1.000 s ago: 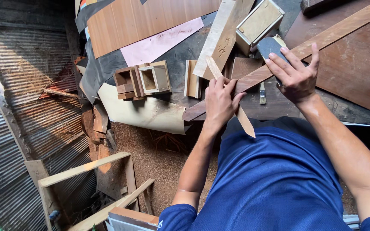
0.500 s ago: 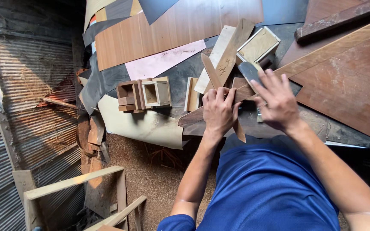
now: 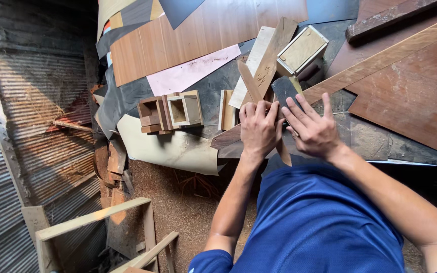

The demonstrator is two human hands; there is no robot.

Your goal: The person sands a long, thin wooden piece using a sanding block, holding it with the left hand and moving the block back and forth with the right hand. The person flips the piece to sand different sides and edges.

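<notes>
- The thin wood strip is what I've got going on here. It runs diagonally across the bench, pointed tip up toward the long pale block, lower end poking out below my knuckles at the bench edge.
- What changed: a second ago my right hand was off to the side, spread flat on the long brown board. Now it's come in tight next to my left, so both hands are bunched on the same spot. Looks to me like I've gone from steadying stuff to actually working the piece.
- Left hand is curled over the strip, fingers folded down and gripping it, strip passing right under the palm.
- Right hand has fingers mostly straight and fanned a bit, pressing on a dark grey flat piece that sits just beside the strip. Can't tell if the thumb is pinching anything underneath, it's hidden.
- The two hands are touching or near enough at the fingertips.
- Further out: small open wooden boxes to the left on a cream sheet, a bigger shallow box up top, veneer sheets beyond, sawdust floor below.
</notes>
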